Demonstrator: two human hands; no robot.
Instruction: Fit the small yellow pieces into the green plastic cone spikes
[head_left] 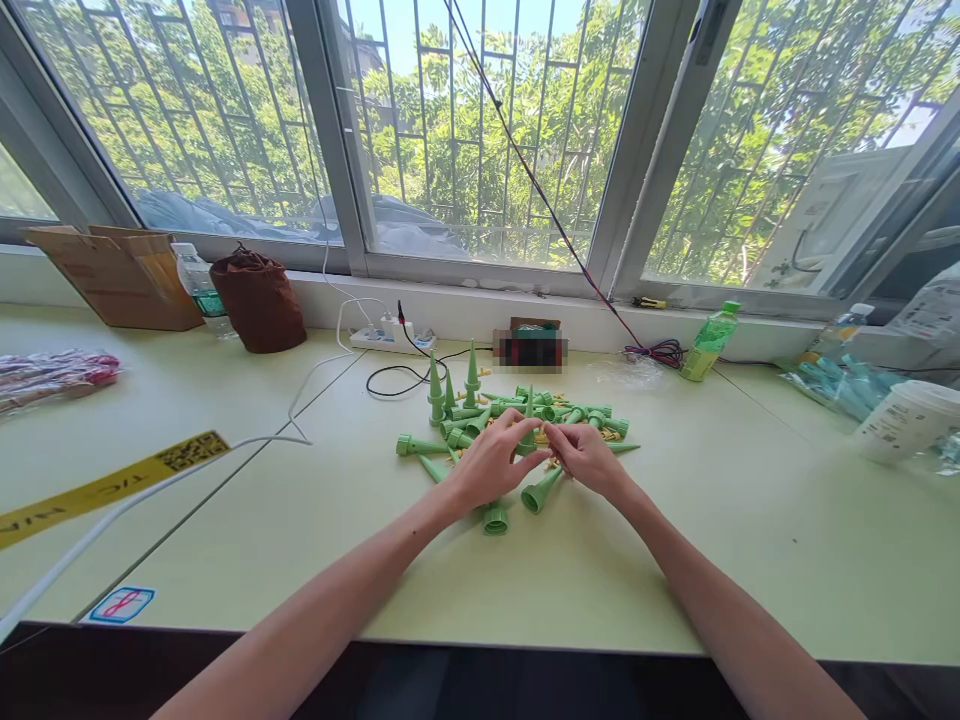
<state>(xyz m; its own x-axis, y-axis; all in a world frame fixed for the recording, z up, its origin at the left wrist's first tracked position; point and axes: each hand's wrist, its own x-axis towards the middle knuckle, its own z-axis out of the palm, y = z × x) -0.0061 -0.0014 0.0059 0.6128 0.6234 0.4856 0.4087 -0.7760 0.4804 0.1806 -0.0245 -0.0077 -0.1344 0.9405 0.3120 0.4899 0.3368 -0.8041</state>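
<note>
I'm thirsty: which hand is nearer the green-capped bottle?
Right: the right hand is in front and left of the green-capped bottle; the left hand, farther left.

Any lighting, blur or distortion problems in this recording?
Head view: strong daylight through the windows; head view: window frames slant, suggesting wide-angle stretch; head view: a pixelated patch behind the green cones; head view: left hand and right hand show no obvious motion blur.

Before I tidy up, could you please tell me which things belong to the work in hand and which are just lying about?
Seemingly in the work, gathered about the hands:
green pointed pieces
small yellow pieces

Apparently just lying about:
cardboard box
brown pouch
green-capped bottle
white cup
</note>
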